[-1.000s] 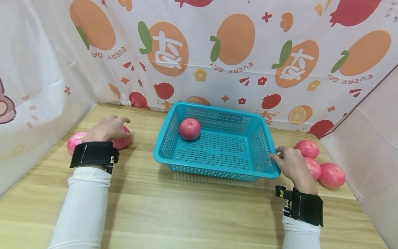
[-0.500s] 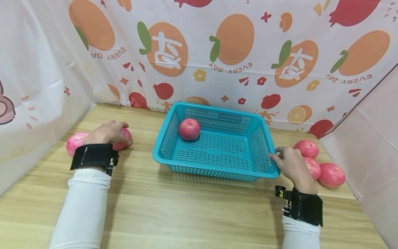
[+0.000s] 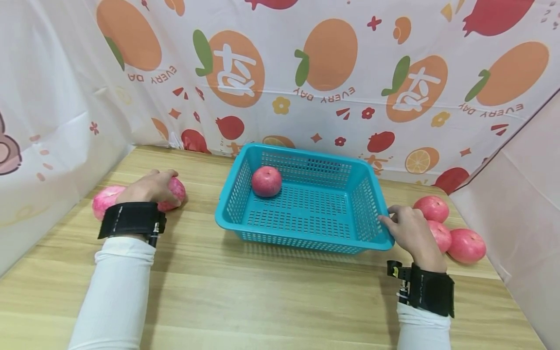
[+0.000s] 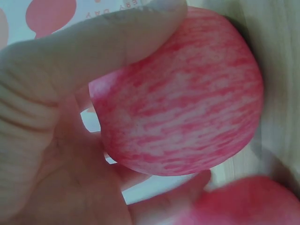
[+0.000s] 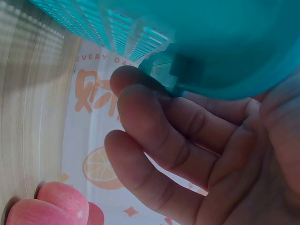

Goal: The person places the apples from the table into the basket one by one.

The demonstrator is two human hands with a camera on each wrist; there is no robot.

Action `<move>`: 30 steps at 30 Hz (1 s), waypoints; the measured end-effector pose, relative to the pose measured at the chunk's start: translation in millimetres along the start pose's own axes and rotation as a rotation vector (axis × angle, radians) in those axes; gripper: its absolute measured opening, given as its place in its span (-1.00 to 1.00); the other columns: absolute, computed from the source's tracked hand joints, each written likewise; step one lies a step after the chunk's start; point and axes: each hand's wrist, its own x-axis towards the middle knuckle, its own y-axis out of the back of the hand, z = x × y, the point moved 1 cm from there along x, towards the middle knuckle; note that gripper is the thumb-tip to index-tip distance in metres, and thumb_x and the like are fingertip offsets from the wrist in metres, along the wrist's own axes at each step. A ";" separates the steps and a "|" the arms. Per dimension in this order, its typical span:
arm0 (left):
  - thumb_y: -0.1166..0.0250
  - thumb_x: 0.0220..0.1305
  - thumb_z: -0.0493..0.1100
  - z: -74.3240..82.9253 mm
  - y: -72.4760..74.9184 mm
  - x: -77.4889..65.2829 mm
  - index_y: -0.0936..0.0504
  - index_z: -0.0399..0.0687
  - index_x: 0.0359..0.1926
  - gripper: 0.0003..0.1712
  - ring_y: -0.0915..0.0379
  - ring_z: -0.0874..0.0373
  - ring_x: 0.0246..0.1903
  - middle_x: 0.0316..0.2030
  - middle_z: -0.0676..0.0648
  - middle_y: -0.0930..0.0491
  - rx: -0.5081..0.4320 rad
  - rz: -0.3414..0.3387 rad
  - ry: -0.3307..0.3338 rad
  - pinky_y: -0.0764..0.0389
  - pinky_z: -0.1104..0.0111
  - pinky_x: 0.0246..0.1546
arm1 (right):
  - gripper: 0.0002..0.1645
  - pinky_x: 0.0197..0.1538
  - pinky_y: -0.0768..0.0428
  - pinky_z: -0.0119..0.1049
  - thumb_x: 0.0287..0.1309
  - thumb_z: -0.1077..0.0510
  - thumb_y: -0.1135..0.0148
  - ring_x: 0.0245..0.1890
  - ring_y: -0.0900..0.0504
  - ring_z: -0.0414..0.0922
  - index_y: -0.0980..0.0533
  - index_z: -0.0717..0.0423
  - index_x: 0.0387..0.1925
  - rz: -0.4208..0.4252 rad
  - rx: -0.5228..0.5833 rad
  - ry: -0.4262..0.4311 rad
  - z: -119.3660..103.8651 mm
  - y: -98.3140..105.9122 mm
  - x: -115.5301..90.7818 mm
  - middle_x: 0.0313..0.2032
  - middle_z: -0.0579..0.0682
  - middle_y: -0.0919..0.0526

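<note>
On the left of the table my left hand (image 3: pixel 146 188) grips a red-pink streaked apple (image 4: pixel 183 103). In the left wrist view the thumb lies over one side of it and the fingers reach round the other. A second apple (image 3: pixel 104 200) sits just left of that hand, partly covered by it. My right hand (image 3: pixel 413 233) holds the right rim of a turquoise plastic basket (image 3: pixel 302 236); the right wrist view has its fingers curled under the rim. Inside the basket, toward its left end, rests one apple (image 3: pixel 266 181).
Right of my right hand lie three apples: a rear one (image 3: pixel 432 209), a middle one (image 3: pixel 443 237) partly hidden by the hand, and a front one (image 3: pixel 467 246). A fruit-print curtain (image 3: pixel 280 73) hangs behind the wooden table (image 3: pixel 271 301), and pale cloth borders both sides.
My left hand has lowered slightly and its fingers have closed round the apple. The right hand and the basket have stayed in place.
</note>
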 end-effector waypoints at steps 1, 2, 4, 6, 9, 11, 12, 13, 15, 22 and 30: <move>-0.36 -0.06 -0.02 -0.4 -0.1 0.2 -0.05 -0.27 0.25 -0.04 -0.07 -0.40 -0.05 0.03 -0.57 -0.03 0.004 0.001 0.002 -0.29 -0.35 -0.16 | -0.54 -0.42 -0.64 -0.08 0.11 0.16 -0.19 -0.55 -0.59 -0.02 -0.42 0.53 -0.13 -0.001 0.001 -0.001 -0.1 -0.1 0.0 -0.43 0.30 -0.61; -0.37 -0.07 -0.01 -0.7 -0.2 0.3 -0.07 -0.26 0.24 -0.05 -0.10 -0.40 -0.07 0.01 -0.56 -0.05 0.008 0.001 0.005 -0.31 -0.34 -0.18 | -0.54 -0.42 -0.64 -0.08 0.11 0.16 -0.19 -0.54 -0.59 -0.02 -0.42 0.53 -0.13 -0.003 0.003 -0.002 -0.2 -0.3 0.0 -0.43 0.30 -0.61; -0.37 -0.07 0.00 -1.1 -0.1 0.2 -0.09 -0.25 0.23 -0.07 -0.13 -0.38 -0.10 -0.02 -0.53 -0.08 0.013 0.003 0.007 -0.33 -0.33 -0.20 | -0.54 -0.42 -0.64 -0.07 0.11 0.16 -0.19 -0.53 -0.59 -0.01 -0.42 0.53 -0.12 -0.004 0.005 -0.003 -0.5 -0.5 -0.1 -0.43 0.30 -0.61; -0.37 -0.08 0.00 -1.2 0.0 -0.5 -0.09 -0.25 0.22 -0.07 -0.14 -0.38 -0.11 -0.03 -0.53 -0.09 0.010 0.003 0.003 -0.34 -0.32 -0.22 | -0.54 -0.41 -0.64 -0.07 0.11 0.16 -0.19 -0.53 -0.59 -0.01 -0.42 0.52 -0.12 -0.003 0.007 -0.005 -0.8 -0.4 -0.1 -0.42 0.30 -0.61; -0.37 -0.07 0.00 -0.7 0.3 -1.7 -0.09 -0.26 0.22 -0.07 -0.13 -0.39 -0.09 -0.01 -0.54 -0.08 0.003 0.005 -0.008 -0.34 -0.32 -0.20 | -0.54 -0.42 -0.64 -0.07 0.10 0.16 -0.19 -0.54 -0.59 -0.01 -0.42 0.53 -0.12 -0.003 0.010 0.000 -1.6 -0.5 0.4 -0.42 0.30 -0.61; -0.36 -0.07 -0.01 -0.6 0.4 -2.0 -0.08 -0.26 0.22 -0.07 -0.12 -0.40 -0.09 0.00 -0.55 -0.07 -0.004 0.005 -0.015 -0.33 -0.32 -0.20 | -0.54 -0.42 -0.64 -0.07 0.10 0.16 -0.20 -0.54 -0.59 -0.01 -0.43 0.52 -0.13 0.000 0.007 0.001 -1.7 -0.1 0.4 -0.43 0.30 -0.61; -0.36 -0.07 -0.01 -0.6 0.5 -2.1 -0.08 -0.26 0.23 -0.07 -0.12 -0.40 -0.08 0.01 -0.55 -0.06 -0.005 0.004 -0.015 -0.33 -0.32 -0.20 | -0.54 -0.42 -0.64 -0.07 0.10 0.16 -0.20 -0.54 -0.59 -0.01 -0.43 0.52 -0.13 0.001 0.006 0.002 -1.7 0.0 0.4 -0.43 0.30 -0.61; -0.36 -0.07 -0.01 -0.3 0.6 -2.1 -0.08 -0.26 0.23 -0.07 -0.12 -0.40 -0.08 0.01 -0.55 -0.06 -0.007 0.004 -0.016 -0.33 -0.32 -0.19 | -0.54 -0.42 -0.64 -0.07 0.10 0.16 -0.20 -0.54 -0.59 -0.01 -0.43 0.52 -0.13 0.000 0.005 0.000 -1.8 0.1 0.4 -0.43 0.30 -0.61; -0.36 -0.07 -0.01 0.2 0.8 -1.4 -0.09 -0.25 0.22 -0.08 -0.12 -0.39 -0.07 0.02 -0.55 -0.06 -0.010 0.004 -0.023 -0.34 -0.31 -0.19 | -0.54 -0.41 -0.64 -0.07 0.10 0.16 -0.20 -0.54 -0.59 -0.02 -0.43 0.52 -0.13 0.002 0.001 -0.004 -1.6 0.3 0.1 -0.43 0.30 -0.61; -0.38 -0.10 -0.04 1.2 1.1 2.1 -0.11 -0.27 0.20 -0.09 -0.16 -0.35 -0.09 -0.01 -0.54 -0.09 -0.008 0.000 -0.048 -0.38 -0.26 -0.20 | -0.53 -0.41 -0.64 -0.08 0.11 0.14 -0.19 -0.55 -0.59 -0.03 -0.42 0.53 -0.12 -0.006 0.005 -0.012 -1.6 0.6 -0.1 -0.44 0.29 -0.62; -0.38 -0.09 -0.04 1.1 2.1 2.0 -0.10 -0.25 0.21 -0.09 -0.15 -0.39 -0.09 0.01 -0.55 -0.04 -0.010 -0.004 -0.051 -0.36 -0.28 -0.21 | -0.53 -0.41 -0.64 -0.08 0.12 0.15 -0.18 -0.55 -0.58 -0.04 -0.42 0.53 -0.12 -0.009 0.003 -0.012 -2.4 1.5 0.7 -0.44 0.28 -0.61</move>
